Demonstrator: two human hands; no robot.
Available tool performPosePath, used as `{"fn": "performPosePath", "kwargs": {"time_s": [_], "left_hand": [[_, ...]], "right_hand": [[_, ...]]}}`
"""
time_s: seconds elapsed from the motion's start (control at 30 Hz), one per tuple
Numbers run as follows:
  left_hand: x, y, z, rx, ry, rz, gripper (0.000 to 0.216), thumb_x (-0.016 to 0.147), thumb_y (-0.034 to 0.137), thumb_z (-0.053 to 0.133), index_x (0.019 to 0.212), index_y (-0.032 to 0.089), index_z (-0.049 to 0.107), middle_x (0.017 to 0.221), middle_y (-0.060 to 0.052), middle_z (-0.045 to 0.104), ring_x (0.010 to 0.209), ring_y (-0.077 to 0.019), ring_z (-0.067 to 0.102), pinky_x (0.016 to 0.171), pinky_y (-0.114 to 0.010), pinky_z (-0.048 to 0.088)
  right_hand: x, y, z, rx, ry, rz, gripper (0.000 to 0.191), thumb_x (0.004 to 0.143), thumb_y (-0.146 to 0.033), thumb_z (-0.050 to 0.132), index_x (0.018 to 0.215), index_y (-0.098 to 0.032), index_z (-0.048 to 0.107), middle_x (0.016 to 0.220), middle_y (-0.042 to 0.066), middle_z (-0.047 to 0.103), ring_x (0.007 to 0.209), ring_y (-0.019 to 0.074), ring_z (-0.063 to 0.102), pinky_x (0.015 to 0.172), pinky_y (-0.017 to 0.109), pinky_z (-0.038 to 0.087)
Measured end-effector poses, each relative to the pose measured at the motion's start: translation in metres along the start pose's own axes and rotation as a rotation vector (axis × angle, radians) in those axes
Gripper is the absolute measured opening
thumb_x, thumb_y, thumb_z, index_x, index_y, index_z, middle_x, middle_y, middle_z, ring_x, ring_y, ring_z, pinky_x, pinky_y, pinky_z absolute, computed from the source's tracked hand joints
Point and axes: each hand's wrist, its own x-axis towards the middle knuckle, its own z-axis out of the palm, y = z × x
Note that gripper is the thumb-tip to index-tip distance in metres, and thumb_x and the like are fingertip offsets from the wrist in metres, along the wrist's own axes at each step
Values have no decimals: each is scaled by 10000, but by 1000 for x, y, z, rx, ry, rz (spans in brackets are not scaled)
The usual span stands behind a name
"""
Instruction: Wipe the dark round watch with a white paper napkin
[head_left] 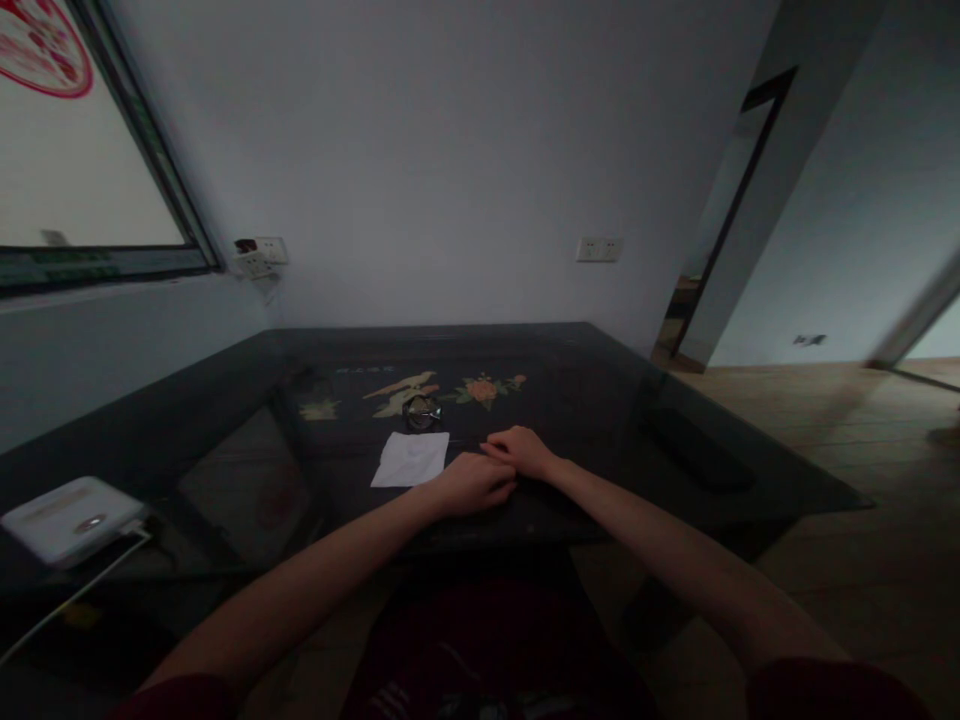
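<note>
My left hand point(476, 484) rests near the front edge of a dark glossy table point(600, 400), its fingers curled in loosely. Against its fingertips lies my right hand point(527, 453), also curled, with the fingers pointing left. Nothing shows in either hand; the undersides of both are hidden. A creased white sheet of paper point(411, 460) lies flat just beyond my left hand. Behind the paper sits a small round, shiny, see-through object point(422, 413), whose kind I cannot make out.
At the table's left edge is a white box-like device point(75, 520) with a pale cable point(75, 595). A long black object point(697, 450) lies on the right. Flowers point(484, 390) and a bird are pictured on the tabletop. Wall sockets point(598, 249) are behind, a window point(82, 140) at left.
</note>
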Motion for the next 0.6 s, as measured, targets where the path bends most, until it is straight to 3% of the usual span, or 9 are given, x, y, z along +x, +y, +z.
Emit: {"fn": "performPosePath", "kwargs": {"time_s": [0.6], "left_hand": [[0, 2, -2, -19, -19, -22, 211, 933, 306, 433, 874, 201, 606, 897, -47, 690, 806, -178, 636, 692, -262, 442]], "right_hand": [[0, -1, -1, -3, -2, -1, 379, 950, -384, 455, 683, -186, 637, 661, 17, 640, 611, 125, 497, 579, 251, 221]]}}
